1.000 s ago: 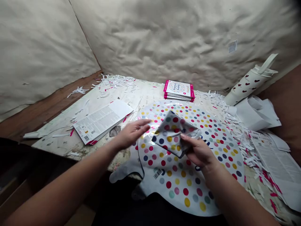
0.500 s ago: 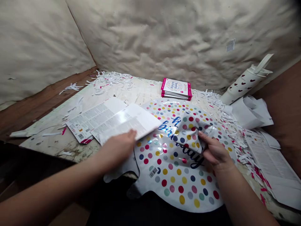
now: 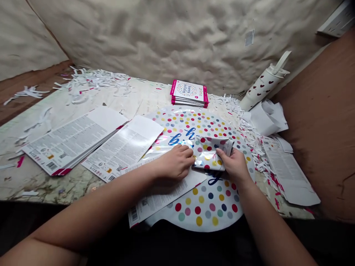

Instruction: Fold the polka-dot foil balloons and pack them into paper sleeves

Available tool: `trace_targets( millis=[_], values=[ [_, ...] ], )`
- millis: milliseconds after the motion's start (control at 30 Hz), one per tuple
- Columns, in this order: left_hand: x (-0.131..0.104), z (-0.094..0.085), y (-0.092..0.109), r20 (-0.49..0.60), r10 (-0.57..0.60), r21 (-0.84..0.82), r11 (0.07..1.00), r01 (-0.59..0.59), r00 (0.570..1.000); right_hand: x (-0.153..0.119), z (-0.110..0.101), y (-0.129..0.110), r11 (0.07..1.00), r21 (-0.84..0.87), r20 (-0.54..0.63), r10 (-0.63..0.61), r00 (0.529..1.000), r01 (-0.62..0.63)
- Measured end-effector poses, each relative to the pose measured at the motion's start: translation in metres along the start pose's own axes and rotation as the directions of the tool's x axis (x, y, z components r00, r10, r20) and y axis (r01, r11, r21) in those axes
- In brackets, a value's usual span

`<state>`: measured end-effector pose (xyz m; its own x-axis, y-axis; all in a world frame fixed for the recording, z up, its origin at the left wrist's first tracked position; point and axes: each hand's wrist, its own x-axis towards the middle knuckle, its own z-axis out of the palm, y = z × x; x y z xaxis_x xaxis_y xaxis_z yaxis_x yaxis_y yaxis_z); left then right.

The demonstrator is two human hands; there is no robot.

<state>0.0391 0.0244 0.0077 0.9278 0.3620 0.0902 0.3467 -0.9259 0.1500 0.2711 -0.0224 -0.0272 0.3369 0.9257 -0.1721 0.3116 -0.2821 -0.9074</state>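
A folded foil balloon [image 3: 209, 149] with coloured dots is gripped at its right end by my right hand [image 3: 235, 162], thumb on top. My left hand [image 3: 179, 160] lies over the upper right part of a printed card sleeve [image 3: 166, 195], its fingers curled and close together at the balloon's left edge. What those fingertips pinch is partly hidden. Under both hands, a large flat dotted foil balloon [image 3: 210, 207] with blue lettering is spread out, partly covered by the sleeve.
More printed card sleeves [image 3: 74, 136] overlap on the left, with a single sleeve [image 3: 124, 147] beside them. Pink-edged packs [image 3: 190, 92] are stacked at the back. A heart-patterned tumbler [image 3: 262, 87], crumpled paper [image 3: 269, 116], paper shreds [image 3: 97, 79] and another sleeve [image 3: 294, 177] lie around.
My left hand has brought a card sleeve rightward onto the large balloon, beside the folded one. The folded balloon now sits flatter in my right hand. The camera view has turned right.
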Motion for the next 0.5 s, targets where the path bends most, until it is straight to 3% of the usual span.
trace_targets(
  millis=[100,200,267,367,500],
  values=[
    [-0.001,0.002,0.0,-0.04,0.017,-0.021,1.0,-0.018,0.999,-0.014,-0.001,-0.011,0.986,-0.13,-0.071,-0.109,0.991,0.099],
    [-0.005,-0.001,0.003,-0.097,0.007,-0.007,1.0,-0.008,0.995,-0.019,-0.004,-0.024,0.986,-0.111,0.052,-0.118,0.992,0.123],
    [-0.006,-0.003,0.004,-0.136,0.03,0.009,1.0,-0.029,0.99,-0.016,-0.006,-0.031,0.998,-0.05,0.191,-0.038,0.981,0.049],
    [-0.007,-0.004,0.006,-0.133,0.079,0.049,0.996,-0.073,0.988,-0.005,-0.003,-0.039,0.988,0.082,0.398,0.086,0.914,-0.128],
    [-0.007,-0.004,0.009,-0.091,0.091,0.082,0.993,-0.083,0.992,0.006,-0.002,-0.041,0.944,0.148,0.487,0.19,0.853,-0.295]
  ],
)
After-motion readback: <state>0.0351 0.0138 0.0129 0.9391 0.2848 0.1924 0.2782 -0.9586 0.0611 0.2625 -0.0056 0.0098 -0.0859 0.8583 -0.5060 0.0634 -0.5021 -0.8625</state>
